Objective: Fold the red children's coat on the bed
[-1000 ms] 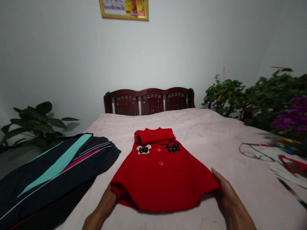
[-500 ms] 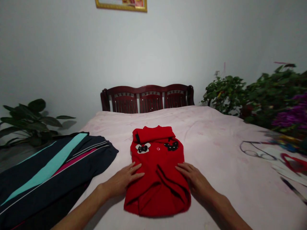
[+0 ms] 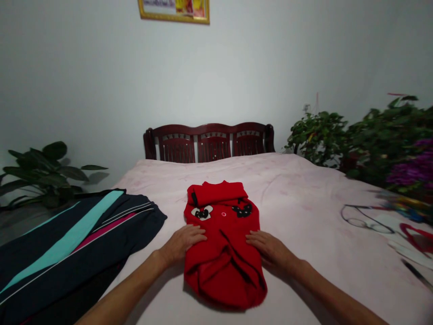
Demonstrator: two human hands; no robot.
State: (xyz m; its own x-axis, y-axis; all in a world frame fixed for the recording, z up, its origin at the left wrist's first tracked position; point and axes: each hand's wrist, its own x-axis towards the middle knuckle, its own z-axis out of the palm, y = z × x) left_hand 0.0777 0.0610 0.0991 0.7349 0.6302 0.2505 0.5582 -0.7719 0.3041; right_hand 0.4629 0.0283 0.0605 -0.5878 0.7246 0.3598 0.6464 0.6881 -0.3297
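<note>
A red sweater [image 3: 219, 232] lies folded on the bed, with its upper edge turned down and dark-and-white bow patches on its front. Its lower part bunches into loose folds and the bottom edge curves. My left hand [image 3: 184, 241] is closed over the sweater's left side, fingers together on top. On the opposite side, my right hand [image 3: 270, 250] grips the edge, its fingers bent over the cloth. Both thumbs are hidden.
Dark trousers [image 3: 135, 225] with turquoise and pink stripes lie at left. Glasses [image 3: 358, 222], a red-rimmed object [image 3: 414, 234] and a black pen [image 3: 414, 273] lie at right on the pink sheet [image 3: 301, 203]. Potted plants flank the bed; a wooden headboard [image 3: 213, 142] stands behind.
Both hands have drawn the sides of the sweater inward. Its lower part is narrower and more bunched, and the left bottom corner has shifted right. The camera view has tilted slightly up.
</note>
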